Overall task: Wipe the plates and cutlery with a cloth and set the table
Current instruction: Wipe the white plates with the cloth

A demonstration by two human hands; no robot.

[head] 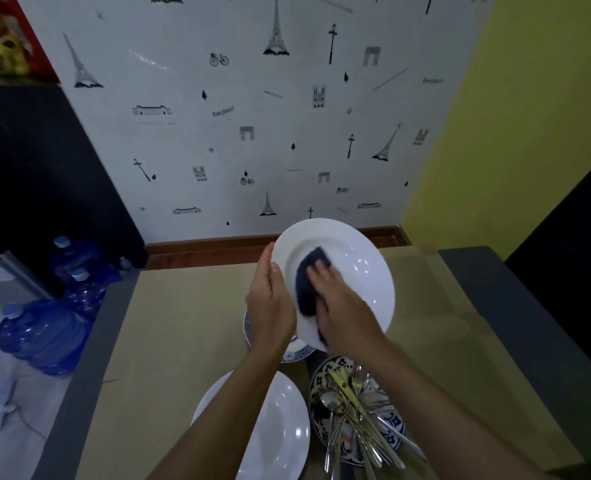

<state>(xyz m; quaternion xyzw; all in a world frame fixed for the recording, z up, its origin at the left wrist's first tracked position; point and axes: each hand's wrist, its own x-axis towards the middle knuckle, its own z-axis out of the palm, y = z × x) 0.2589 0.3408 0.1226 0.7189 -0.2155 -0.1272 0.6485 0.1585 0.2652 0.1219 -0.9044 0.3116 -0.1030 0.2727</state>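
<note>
Seemingly early: wiping one white plate, left hand clamped on its rim, right hand flat on cloth; cutlery and table-setting remaining.

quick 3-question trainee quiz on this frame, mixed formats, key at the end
1. True or false: the right hand presses the dark cloth against the raised white plate.
2. Where does the cutlery lie? A) on the bare table B) on the blue-patterned plate C) on a plain white plate
3. Count: how many plain white plates show?

Key
1. True
2. B
3. Two: the raised one and a second white plate nearer the camera.
</note>
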